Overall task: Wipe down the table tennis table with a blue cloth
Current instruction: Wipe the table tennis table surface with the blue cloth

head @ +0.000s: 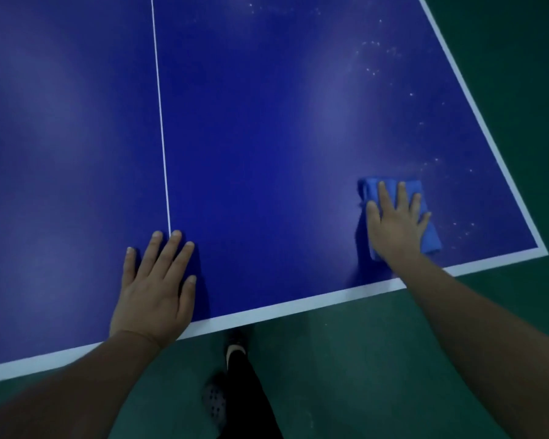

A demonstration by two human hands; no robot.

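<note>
— Pressing is what is seen at the right hand (396, 226): it is laid flat, with straight and spread fingers, on the blue cloth (427, 231). The cloth is not gripped; it is only held down against the counter (267, 122).

— And where is the cloth placed on the counter?

— Near the right near corner, a little inside the white border line (298, 307) of the near edge and well inside the line of the right edge. It is folded into a thick pad, and its long axis runs from the near edge toward the far edge, slightly tilted. The cloth is a lighter blue than the dark blue surface.

— Which hand is nearer to it?

— Only the right one is on it. The left hand (154, 289) is rested flat and open on the counter at the near edge, just beside the thin white centre line (160, 122), well apart from the cloth. It seems to be used as a support.

— In which direction should the cloth be moved?

— White specks (374, 55) are seen beyond the cloth, toward the far edge and along the right edge. So, probably, a push away from the body along that right side is needed. The middle of the counter looks mostly free of specks.
</note>
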